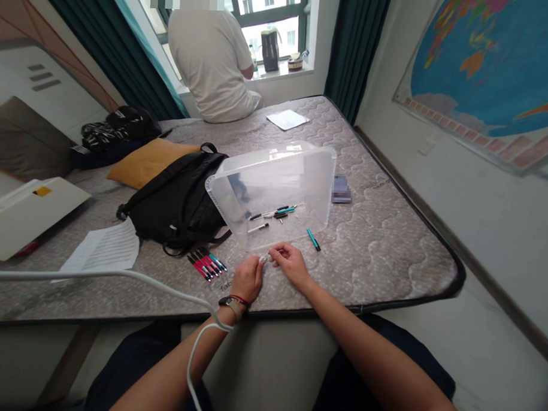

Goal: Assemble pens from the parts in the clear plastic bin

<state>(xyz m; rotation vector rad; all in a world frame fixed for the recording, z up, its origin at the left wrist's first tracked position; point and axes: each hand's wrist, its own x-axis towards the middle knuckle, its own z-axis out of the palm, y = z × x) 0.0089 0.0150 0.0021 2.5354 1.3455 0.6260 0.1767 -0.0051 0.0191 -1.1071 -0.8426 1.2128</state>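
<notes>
Close together at the mattress's near side, my left hand and my right hand both pinch a small, pale, clear-looking piece; its kind is too small to make out. Just beyond them a clear plastic bin lies on its side, its opening facing me. Several pens and pen parts lie inside it, with a white-and-black pen piece nearer the opening. A teal pen rests on the mattress right of my right hand. Left of my left hand, several red, black and teal pens lie in a row.
A black backpack leans by the bin's left side, with a yellow cushion behind. Printed paper lies at left. A white cable crosses in front of my left arm. Another person sits at the mattress's far edge.
</notes>
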